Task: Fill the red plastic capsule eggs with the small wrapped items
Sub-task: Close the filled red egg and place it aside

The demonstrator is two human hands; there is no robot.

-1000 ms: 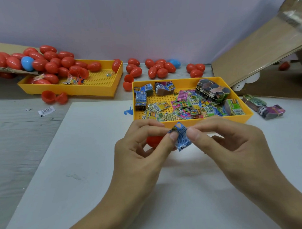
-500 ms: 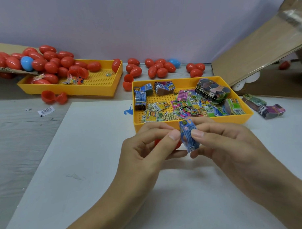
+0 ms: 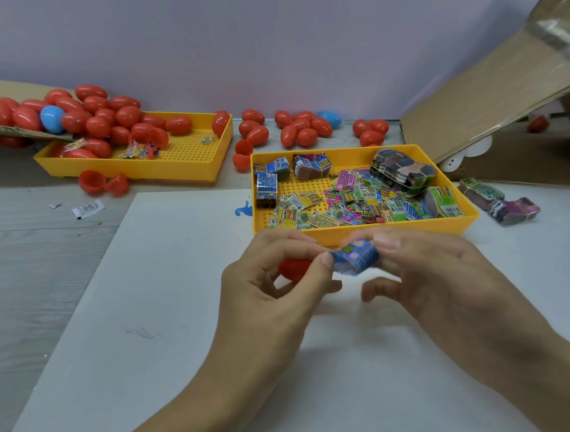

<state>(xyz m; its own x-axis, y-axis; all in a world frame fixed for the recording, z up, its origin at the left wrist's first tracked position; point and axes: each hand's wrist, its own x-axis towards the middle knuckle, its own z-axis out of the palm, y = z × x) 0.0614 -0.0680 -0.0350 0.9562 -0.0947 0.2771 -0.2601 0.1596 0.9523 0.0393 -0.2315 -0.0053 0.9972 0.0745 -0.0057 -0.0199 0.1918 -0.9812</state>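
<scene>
Blue foil shows between both hands: the left hand and right hand together pinch a small blue wrapped item just in front of the near wall of the yellow tray of wrapped items. A red capsule egg half sits cupped inside the left hand's curled fingers. The white board lies bare toward 6 and 8 o'clock of the hands, giving free room there; at 12 o'clock the tray wall stands close. Half a second ago the wrapper stood upright between the thumbs; it now lies turned sideways and bent into a curve, and both hands have drifted slightly right. At 10 o'clock a second yellow tray holds red capsule eggs and one blue egg, with an opened egg just before it. More eggs lie along the lilac wall at 12 o'clock. A cardboard flap leans at 2 o'clock, with bundled packets beside the tray at 3 o'clock. The desk is grey wood-grain.
</scene>
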